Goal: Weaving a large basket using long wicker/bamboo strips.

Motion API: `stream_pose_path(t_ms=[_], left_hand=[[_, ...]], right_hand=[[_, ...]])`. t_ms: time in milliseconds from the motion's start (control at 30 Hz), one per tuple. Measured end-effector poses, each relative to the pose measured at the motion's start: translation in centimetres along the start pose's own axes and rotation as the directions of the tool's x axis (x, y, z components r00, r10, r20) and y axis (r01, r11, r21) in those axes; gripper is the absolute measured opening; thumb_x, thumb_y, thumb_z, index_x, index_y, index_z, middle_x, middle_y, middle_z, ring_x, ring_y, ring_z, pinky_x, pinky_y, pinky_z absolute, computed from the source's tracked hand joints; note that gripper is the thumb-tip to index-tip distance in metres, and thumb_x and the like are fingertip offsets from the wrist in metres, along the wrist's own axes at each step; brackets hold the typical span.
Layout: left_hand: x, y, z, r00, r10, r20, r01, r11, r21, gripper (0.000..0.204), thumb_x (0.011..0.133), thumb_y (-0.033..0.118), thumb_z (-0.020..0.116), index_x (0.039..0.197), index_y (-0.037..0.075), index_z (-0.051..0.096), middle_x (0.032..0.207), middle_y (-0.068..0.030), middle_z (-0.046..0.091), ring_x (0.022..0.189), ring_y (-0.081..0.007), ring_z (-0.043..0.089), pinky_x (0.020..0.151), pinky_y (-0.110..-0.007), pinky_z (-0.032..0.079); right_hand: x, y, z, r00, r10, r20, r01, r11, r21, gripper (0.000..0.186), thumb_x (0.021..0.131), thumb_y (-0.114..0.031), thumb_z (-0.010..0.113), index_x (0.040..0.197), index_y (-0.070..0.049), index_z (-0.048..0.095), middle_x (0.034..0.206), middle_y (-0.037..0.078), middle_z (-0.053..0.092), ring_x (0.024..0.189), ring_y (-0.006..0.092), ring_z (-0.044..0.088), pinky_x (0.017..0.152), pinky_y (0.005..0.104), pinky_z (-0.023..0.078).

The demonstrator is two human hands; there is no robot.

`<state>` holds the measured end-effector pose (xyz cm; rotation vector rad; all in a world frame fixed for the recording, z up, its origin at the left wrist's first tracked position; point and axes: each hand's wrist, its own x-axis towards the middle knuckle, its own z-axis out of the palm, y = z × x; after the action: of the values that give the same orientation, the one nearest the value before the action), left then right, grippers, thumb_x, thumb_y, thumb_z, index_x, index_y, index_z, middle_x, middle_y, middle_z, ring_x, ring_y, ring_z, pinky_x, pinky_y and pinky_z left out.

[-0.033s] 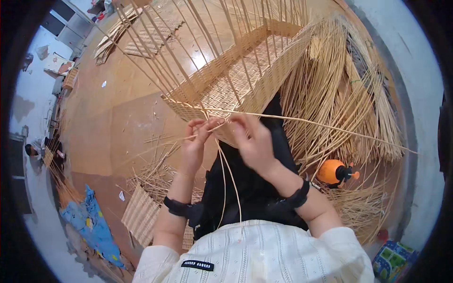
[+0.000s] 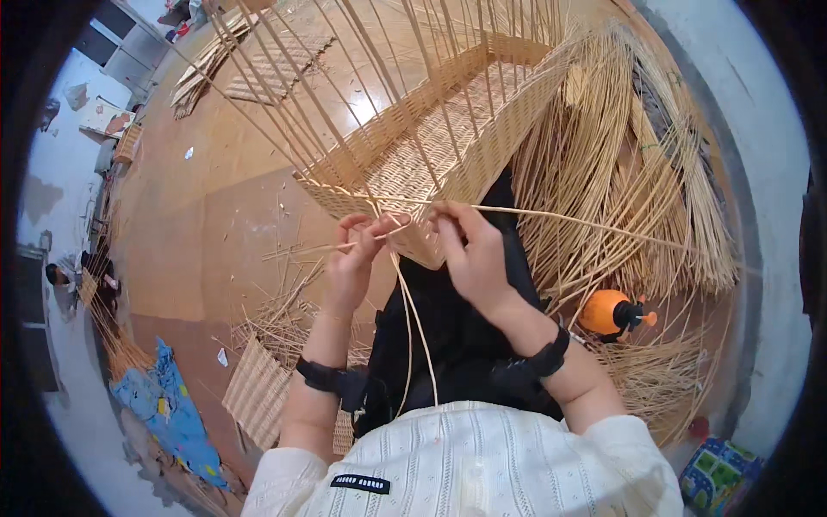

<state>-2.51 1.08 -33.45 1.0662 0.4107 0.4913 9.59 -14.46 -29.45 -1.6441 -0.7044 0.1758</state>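
Observation:
A long wicker basket (image 2: 504, 138), partly woven, tilts up from my lap, with upright stakes (image 2: 370, 47) rising from its sides. At its near end, my left hand (image 2: 355, 263) pinches a thin wicker rod (image 2: 398, 229) between thumb and fingers. My right hand (image 2: 475, 263) is closed at the rim beside it, fingertips on a long wicker rod (image 2: 568, 220) that stretches off to the right. Below the hands, two loose wicker rods (image 2: 413, 310) hang down over my dark-clothed lap. The exact grip of the right fingertips is partly hidden.
A large heap of wicker rods (image 2: 594, 181) lies to the right, with an orange spray bottle (image 2: 603, 312) near it. Woven panels (image 2: 258, 388) and scraps rest on the floor at left. Blue patterned cloth (image 2: 177, 422) lies by the left wall.
My right hand has shifted slightly down and right, its fingers closing nearer the rim. The long rod's outer end has dropped a little. My left hand keeps its pinch.

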Motion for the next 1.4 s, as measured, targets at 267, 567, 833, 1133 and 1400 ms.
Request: stream_pose_path(t_ms=[267,567,833,1133,1400], left_hand=[[1.3,-0.4,-0.3,0.999,0.040,0.023,-0.037,0.991,-0.126,0.033,0.097,0.010,0.058,0.124,0.007,0.038,0.107,-0.0157,0.070,0.116,-0.0273,0.060,0.105,-0.041,0.042],[2.8,0.6,1.9,0.969,0.159,-0.188,-0.112,0.965,0.236,0.027,0.092,0.010,0.064,0.113,0.005,0.048,0.096,-0.0047,0.063,0.092,-0.0166,0.060,0.092,-0.031,0.045],[5.4,4.3,4.4,0.944,0.326,0.050,-0.203,0.455,0.867,0.018,0.086,0.014,0.071,0.096,0.003,0.060,0.082,-0.0073,0.064,0.074,-0.0137,0.061,0.069,-0.028,0.049],[6.1,5.6,8.8,0.995,0.099,0.028,-0.076,0.529,0.845,0.016,0.089,0.014,0.067,0.091,-0.002,0.065,0.069,-0.0109,0.065,0.063,-0.0145,0.064,0.057,-0.028,0.048],[4.5,6.4,8.6,0.980,0.036,0.195,-0.192,0.427,0.883,0.013,0.093,0.010,0.062,0.098,-0.001,0.064,0.075,-0.0095,0.066,0.064,-0.0154,0.063,0.061,-0.027,0.049]], right_hand=[[0.4,0.4,0.9,0.986,-0.119,0.112,0.129,0.988,-0.080,0.025,0.087,-0.003,0.063,0.112,0.001,0.062,0.094,0.013,0.063,0.079,0.0249,0.066,0.068,0.0315,0.052],[1.3,0.4,1.9,0.991,-0.131,0.031,0.134,0.981,-0.141,0.029,0.081,-0.016,0.072,0.105,-0.004,0.061,0.093,0.012,0.058,0.079,0.0326,0.063,0.066,0.0404,0.051],[1.0,1.7,4.4,0.985,-0.123,-0.119,0.105,0.984,-0.144,0.026,0.078,-0.017,0.073,0.097,-0.007,0.059,0.088,0.011,0.054,0.078,0.0316,0.060,0.065,0.0416,0.049],[0.9,2.5,4.7,0.955,-0.220,-0.199,0.211,0.975,-0.064,0.041,0.081,-0.009,0.066,0.118,-0.006,0.049,0.092,0.011,0.055,0.085,0.0294,0.059,0.068,0.0400,0.049],[5.8,3.4,-3.5,0.885,-0.048,0.464,-0.228,0.824,0.519,0.031,0.097,-0.012,0.059,0.128,-0.006,0.057,0.093,0.000,0.059,0.091,0.0077,0.056,0.079,0.0243,0.046]])
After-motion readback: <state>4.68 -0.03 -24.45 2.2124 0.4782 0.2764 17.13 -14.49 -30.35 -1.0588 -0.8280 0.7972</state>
